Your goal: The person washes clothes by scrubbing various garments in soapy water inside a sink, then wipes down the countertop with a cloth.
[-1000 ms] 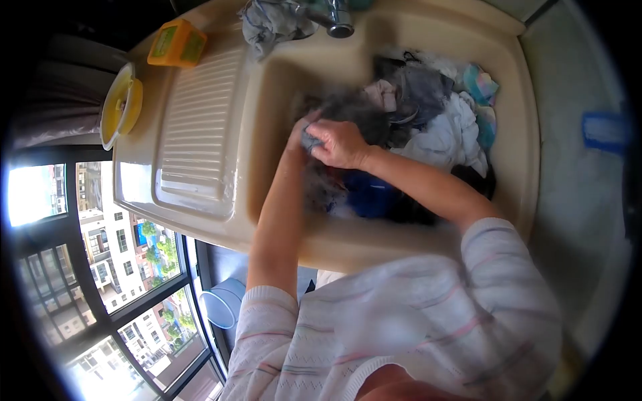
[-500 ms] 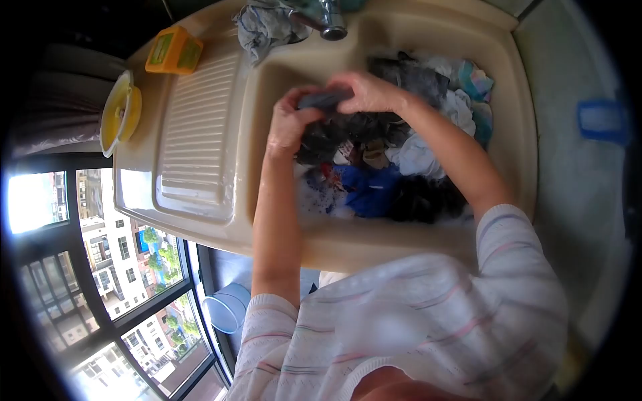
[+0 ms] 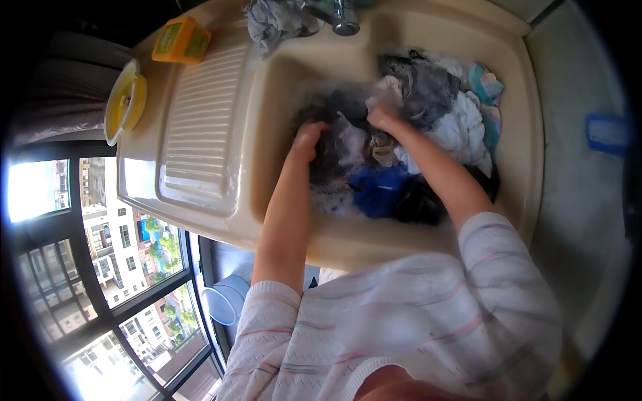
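Note:
In the soapy sink basin (image 3: 267, 144), my left hand (image 3: 308, 139) is down among wet dark cloth (image 3: 329, 155) by the left wall. Its fingers look curled into that cloth and are partly hidden. My right hand (image 3: 383, 119) is closed on a pale pinkish cloth (image 3: 386, 92), blurred, at the middle of the basin. Between my hands a light wet cloth (image 3: 352, 140) lies on the dark pile. Close to my right forearm are a beige cloth (image 3: 384, 152), a blue garment (image 3: 376, 190) and white cloth (image 3: 461, 130).
A faucet (image 3: 345, 20) overhangs the back of the basin, beside a grey rag (image 3: 271, 27). Left of the basin is a ribbed washboard (image 3: 202, 127), with an orange container (image 3: 180, 41) and yellow basin (image 3: 127, 100) beyond. A bucket (image 3: 226, 299) stands below.
My hands have moved apart and lower from the dark cloth they held together. My right hand now has a pale cloth. The whole view has shifted slightly.

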A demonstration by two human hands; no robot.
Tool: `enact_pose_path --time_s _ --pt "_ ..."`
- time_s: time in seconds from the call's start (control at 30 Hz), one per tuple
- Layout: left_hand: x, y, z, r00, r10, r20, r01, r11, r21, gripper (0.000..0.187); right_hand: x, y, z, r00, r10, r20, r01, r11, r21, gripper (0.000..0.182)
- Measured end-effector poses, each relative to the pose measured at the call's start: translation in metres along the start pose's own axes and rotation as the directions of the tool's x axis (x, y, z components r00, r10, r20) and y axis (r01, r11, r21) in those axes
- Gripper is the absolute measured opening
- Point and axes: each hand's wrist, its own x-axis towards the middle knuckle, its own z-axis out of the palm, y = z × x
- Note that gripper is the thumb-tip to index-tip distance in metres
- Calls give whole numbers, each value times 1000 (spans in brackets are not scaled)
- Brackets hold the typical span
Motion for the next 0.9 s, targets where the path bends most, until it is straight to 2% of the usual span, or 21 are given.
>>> enact_pose_path --time_s 0.07,0.1,0.13,0.17,0.2,0.23,0.27,0.3,0.33,0.4,0.43,0.53,0.57,0.6,0.67,0.7,0.73,0.8,0.83,0.87,0.9 --pt "16 1 -19 967 -214 141 242 944 -225 34 -5 -11 -7 947 -82 -311 132 980 146 23" --pt "6 11 -13 955 -177 237 249 912 -324 31 -26 -39 -24 907 -29 -420 161 945 284 23" --pt "-16 30 -2 936 -128 327 266 865 -424 28 -41 -61 -33 928 -137 -345 267 893 362 25" --pt "-28 37 5 911 -74 406 295 804 -516 25 -72 -91 -48 833 -288 -473 470 819 329 22" --pt "-8 24 -9 787 -105 608 444 781 -439 28 -94 -117 -50 752 -399 -525 593 757 274 19" --pt "-7 10 -11 870 299 393 -275 954 -119 27 -114 -139 -52 726 -447 -523 647 702 298 18" --pt "-4 -6 -13 621 694 364 -782 522 339 26 -109 -146 -35 607 -489 -626 735 645 210 16" --pt "17 -21 -13 796 523 305 -518 849 -102 22 -96 -139 -33 673 -427 -604 651 729 209 15" --pt "37 -37 -13 921 318 227 -137 806 -576 18 -73 -126 -35 729 -359 -583 560 803 205 16" --pt "-13 27 13 982 -24 189 115 866 -486 18 -14 -61 -15 909 -132 -395 264 916 302 17" --pt "-24 39 14 997 42 66 -28 980 -197 21 -12 -43 -24 917 -81 -390 174 962 211 20" --pt "-16 32 12 988 156 -18 -150 904 -400 25 -12 -26 -47 890 -8 -456 103 977 184 24" --pt "-16 27 13 988 149 -41 -155 955 -253 30 -16 -26 -46 853 85 -515 181 877 444 25" --pt "-18 24 14 987 149 -64 -154 984 -88 35 -28 -32 -41 761 54 -647 159 950 267 25" --pt "-22 21 14 979 170 -112 -138 959 249 46 -48 -40 -18 931 -119 -344 155 985 81 24" --pt "-19 16 12 994 106 15 -106 963 247 50 -55 -48 -31 991 -129 -45 131 991 33 24" --pt "-3 3 7 996 80 -39 -72 982 172 46 -34 -15 -11 898 -352 -264 340 936 -91 20" --pt "36 -19 -9 990 21 -138 -19 1000 17 39 -23 -12 -31 859 -163 -485 162 986 -45 17" --pt "31 -11 -12 996 -25 -91 15 994 -109 38 10 4 -6 913 -12 -408 96 978 187 16" --pt "16 4 -7 998 -53 38 60 967 -246 44 -8 -27 -16 842 -69 -534 248 930 271 16" --pt "-9 22 3 983 -64 173 125 920 -372 52 -37 -64 -41 935 -68 -347 221 879 423 16"
